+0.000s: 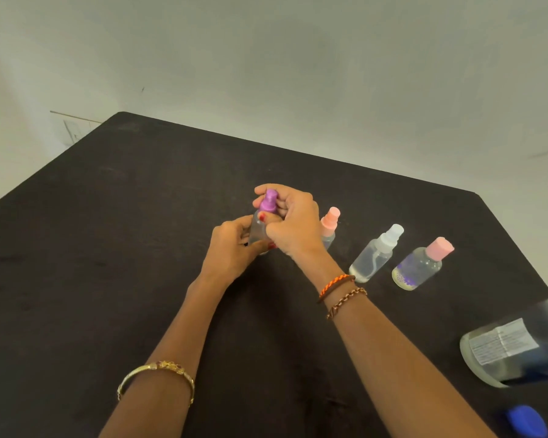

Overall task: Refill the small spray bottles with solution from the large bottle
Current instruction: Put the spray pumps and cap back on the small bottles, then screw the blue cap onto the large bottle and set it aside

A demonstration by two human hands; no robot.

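Note:
A small clear spray bottle with a purple spray top stands near the middle of the dark table. My left hand grips its clear body. My right hand has its fingers curled round the purple top. To the right stand a bottle with a peach spray top, a clear bottle with a white spray top holding liquid, and a pink-capped bottle with purple flowers. The large bottle stands at the right edge, partly cut off.
A blue cap lies on the table at the bottom right, near the large bottle. A pale wall rises behind the table's far edge.

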